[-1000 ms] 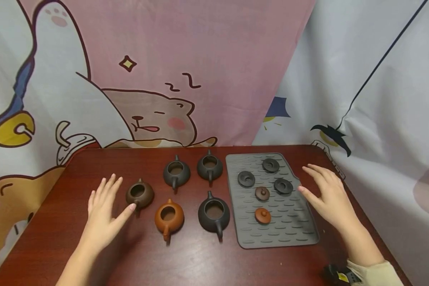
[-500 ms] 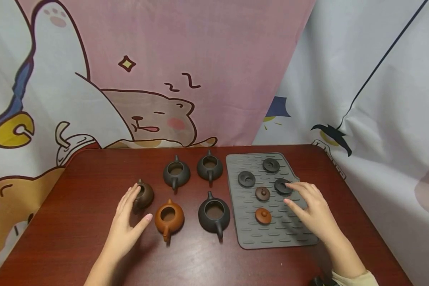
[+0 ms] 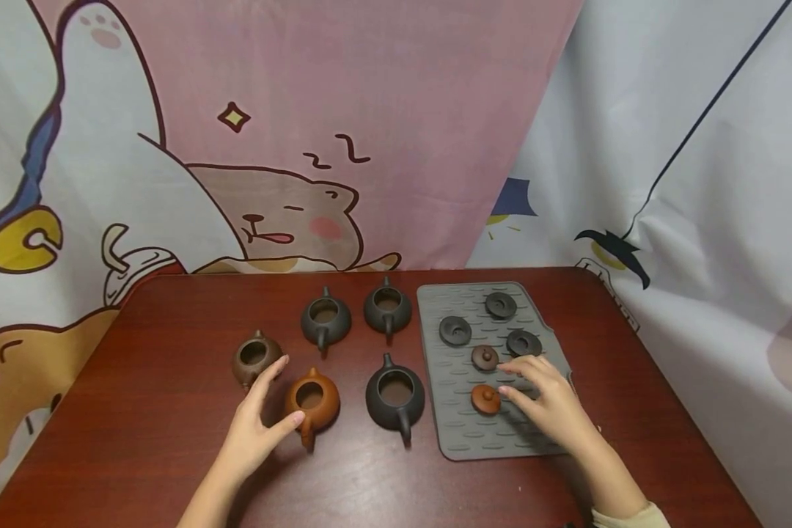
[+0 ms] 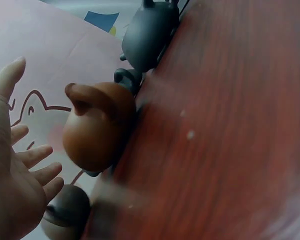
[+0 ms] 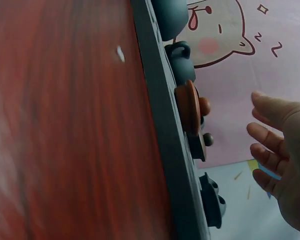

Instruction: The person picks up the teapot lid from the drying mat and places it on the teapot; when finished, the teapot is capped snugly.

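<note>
My left hand (image 3: 254,433) is spread beside the orange-brown teapot (image 3: 317,403), its thumb close to that teapot's handle; the left wrist view shows a gap between the fingers and the orange teapot (image 4: 97,130). Above the grey mat, my right hand (image 3: 551,403) has thumb and fingers apart, near the orange lid (image 3: 485,399). In the right wrist view the orange lid (image 5: 189,107) stands clear of the fingers. A dark brown lid (image 3: 485,358) lies just behind it. The brown teapot (image 3: 256,358) sits to the left, partly behind the left fingertips. All visible teapots lack lids.
Two dark teapots stand at the back, one a black teapot (image 3: 326,320) and the other a dark grey teapot (image 3: 387,308). A larger black teapot (image 3: 395,396) is nearer the front. Black lids, including one black lid (image 3: 455,331), lie on the grey mat (image 3: 462,444).
My left hand has moved right, from the brown teapot to the orange one. My right hand has come in leftward from the table's right side over the mat to the orange lid.
</note>
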### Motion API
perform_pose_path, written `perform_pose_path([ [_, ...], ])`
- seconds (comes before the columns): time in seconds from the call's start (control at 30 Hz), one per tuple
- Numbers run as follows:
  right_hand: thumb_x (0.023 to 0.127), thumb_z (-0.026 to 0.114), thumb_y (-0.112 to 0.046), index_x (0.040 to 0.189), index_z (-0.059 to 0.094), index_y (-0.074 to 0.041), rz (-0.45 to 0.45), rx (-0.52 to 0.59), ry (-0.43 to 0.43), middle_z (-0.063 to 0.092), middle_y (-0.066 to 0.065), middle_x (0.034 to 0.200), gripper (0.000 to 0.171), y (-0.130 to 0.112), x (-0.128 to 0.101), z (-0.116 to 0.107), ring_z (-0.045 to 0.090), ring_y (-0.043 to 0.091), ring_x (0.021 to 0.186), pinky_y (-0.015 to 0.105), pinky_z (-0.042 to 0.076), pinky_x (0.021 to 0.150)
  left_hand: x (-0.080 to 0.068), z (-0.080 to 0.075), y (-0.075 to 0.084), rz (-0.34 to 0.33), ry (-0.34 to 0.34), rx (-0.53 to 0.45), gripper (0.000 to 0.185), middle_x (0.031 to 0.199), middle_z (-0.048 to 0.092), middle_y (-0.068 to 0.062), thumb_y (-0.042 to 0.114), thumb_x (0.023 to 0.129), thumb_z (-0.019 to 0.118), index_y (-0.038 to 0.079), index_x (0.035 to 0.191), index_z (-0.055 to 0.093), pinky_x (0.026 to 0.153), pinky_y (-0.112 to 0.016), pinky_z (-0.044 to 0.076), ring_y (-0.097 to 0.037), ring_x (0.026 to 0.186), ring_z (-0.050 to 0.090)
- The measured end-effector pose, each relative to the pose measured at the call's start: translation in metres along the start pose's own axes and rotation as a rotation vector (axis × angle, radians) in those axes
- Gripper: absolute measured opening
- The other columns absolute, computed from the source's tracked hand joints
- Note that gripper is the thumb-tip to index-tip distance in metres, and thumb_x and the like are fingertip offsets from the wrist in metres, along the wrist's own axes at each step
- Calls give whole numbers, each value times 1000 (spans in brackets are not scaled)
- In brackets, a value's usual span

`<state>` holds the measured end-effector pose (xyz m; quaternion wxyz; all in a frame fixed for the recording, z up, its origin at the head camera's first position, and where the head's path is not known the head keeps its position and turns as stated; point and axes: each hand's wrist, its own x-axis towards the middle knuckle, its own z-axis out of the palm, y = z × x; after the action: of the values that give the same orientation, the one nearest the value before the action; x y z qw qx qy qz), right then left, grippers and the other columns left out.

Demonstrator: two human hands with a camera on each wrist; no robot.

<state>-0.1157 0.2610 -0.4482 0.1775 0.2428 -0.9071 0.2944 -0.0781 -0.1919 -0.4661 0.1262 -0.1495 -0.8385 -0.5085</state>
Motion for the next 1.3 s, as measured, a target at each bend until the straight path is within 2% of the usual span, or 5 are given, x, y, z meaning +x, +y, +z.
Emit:
perform_pose_path([
  [0.33, 72, 83, -7, 106, 71, -11, 36, 44, -49, 63, -8, 104, 36, 3, -4, 14, 56, 15, 99, 38, 50, 77, -6, 11, -11, -72, -49, -92, 85, 145, 42, -12, 10, 75, 82, 14, 147, 37, 102, -12, 21, -28, 131, 38],
  [0.6, 70, 83, -2, 100, 73, -14, 24, 96, -57, 64, -11, 99, 34, 7, -6, 27, 57, 12, 95, 29, 47, 77, -8, 15, -16, -85, -89, -148, 87, 148, 38, -13, 12, 73, 84, 8, 146, 37, 102, -10, 19, -11, 134, 32],
  [0.77, 69, 83, 1, 97, 73, -16, 13, 129, -59, 64, -12, 96, 35, 8, -6, 32, 57, 10, 92, 24, 46, 76, -8, 15, -17, -110, -102, -177, 86, 149, 36, -14, 14, 74, 84, 8, 146, 37, 102, -10, 19, -12, 135, 32],
  [1.07, 70, 82, 2, 94, 73, -16, 23, 116, -65, 63, -13, 94, 32, 7, -7, 34, 56, 8, 88, 28, 48, 70, -8, 17, -20, -26, -92, -129, 82, 144, 42, -13, 6, 73, 83, 8, 144, 42, 102, -11, 20, -10, 131, 35],
  [1.3, 70, 81, 2, 94, 74, -16, 11, 107, -58, 64, -12, 95, 31, 6, -6, 34, 56, 8, 88, 26, 48, 70, -5, 15, 0, -31, -88, -144, 79, 141, 42, -23, -2, 71, 81, -4, 140, 43, 100, -10, 20, -13, 130, 37],
])
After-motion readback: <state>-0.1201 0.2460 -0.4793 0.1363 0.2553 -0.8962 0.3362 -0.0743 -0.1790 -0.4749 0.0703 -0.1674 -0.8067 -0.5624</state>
